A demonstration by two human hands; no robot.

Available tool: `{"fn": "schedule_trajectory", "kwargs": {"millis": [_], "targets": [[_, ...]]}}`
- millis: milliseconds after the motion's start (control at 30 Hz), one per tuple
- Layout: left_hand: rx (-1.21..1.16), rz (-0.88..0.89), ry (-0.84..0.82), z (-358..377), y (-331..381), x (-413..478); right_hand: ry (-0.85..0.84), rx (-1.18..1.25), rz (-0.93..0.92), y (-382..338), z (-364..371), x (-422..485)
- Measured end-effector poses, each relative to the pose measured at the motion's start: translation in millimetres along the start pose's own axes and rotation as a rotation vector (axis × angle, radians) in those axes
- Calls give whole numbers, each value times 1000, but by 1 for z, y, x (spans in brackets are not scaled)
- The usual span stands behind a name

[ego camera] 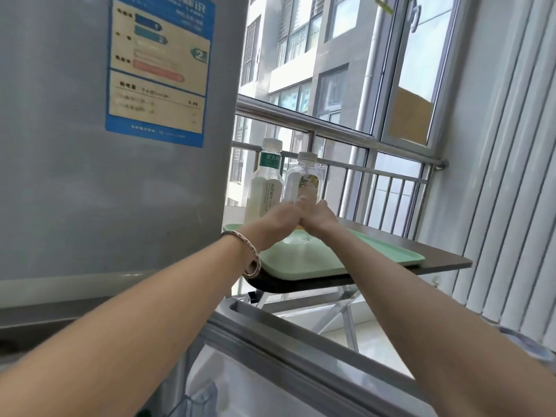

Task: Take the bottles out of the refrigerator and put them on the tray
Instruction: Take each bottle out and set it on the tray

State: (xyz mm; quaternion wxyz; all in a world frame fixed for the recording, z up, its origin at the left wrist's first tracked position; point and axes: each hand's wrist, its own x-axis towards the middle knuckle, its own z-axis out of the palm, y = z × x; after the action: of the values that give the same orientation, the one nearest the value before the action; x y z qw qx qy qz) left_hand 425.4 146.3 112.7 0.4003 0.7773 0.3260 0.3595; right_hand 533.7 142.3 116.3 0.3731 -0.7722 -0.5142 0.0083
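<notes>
Bottle [304, 182] clasped between 2 hands.

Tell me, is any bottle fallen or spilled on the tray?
No. The milky bottle and the clear bottle stand upright on the green tray. Both hands, left hand and right hand, hold the clear one.

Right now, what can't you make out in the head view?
- Clear bottle: its lower body is hidden by the left hand and right hand; grip unclear.
- White bottle: its base is behind the left hand.
- Refrigerator interior: cut off at the bottom edge.
- Green tray: its near-left corner is behind the left wrist.
</notes>
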Motion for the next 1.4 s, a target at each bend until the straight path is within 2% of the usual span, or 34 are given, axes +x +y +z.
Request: {"fn": "schedule_trajectory", "kwargs": {"millis": [100,233,500,567,667,733,833,1000,1167,1300,1367,1400], "targets": [[93,55,4,-6,5,-16,48,-55,38,-4,-4,-19],[266,123,-24,-22,14,-55,169,-23,-136,-25,-14,-63],[498,146,-33,-84,29,-161,43,-69,-295,-92,-18,-175],[555,108,-53,-101,23,-182,-57,-43,-266,-105,-6,-197],[637,23,-113,-125,0,-211,-374,37,-110,-121,26,-225],[685,-94,-158,-138,-25,-228,-560,48,-24,-127,55,-239],[722,-286,-244,-158,-76,-247,-748,-37,-38,-131,115,-249],[777,-467,-208,-169,-163,-271,-939,-215,-124,-126,222,-256],[847,-596,-121,-177,-257,-269,-971,-394,-342,-124,313,-239],[919,-664,-39,-180,-319,-260,-852,-496,-488,-123,364,-213],[987,-661,10,-182,-341,-255,-797,-456,-571,-126,389,-200],[980,-660,55,-182,-348,-252,-744,-430,-668,-124,401,-197]]}}
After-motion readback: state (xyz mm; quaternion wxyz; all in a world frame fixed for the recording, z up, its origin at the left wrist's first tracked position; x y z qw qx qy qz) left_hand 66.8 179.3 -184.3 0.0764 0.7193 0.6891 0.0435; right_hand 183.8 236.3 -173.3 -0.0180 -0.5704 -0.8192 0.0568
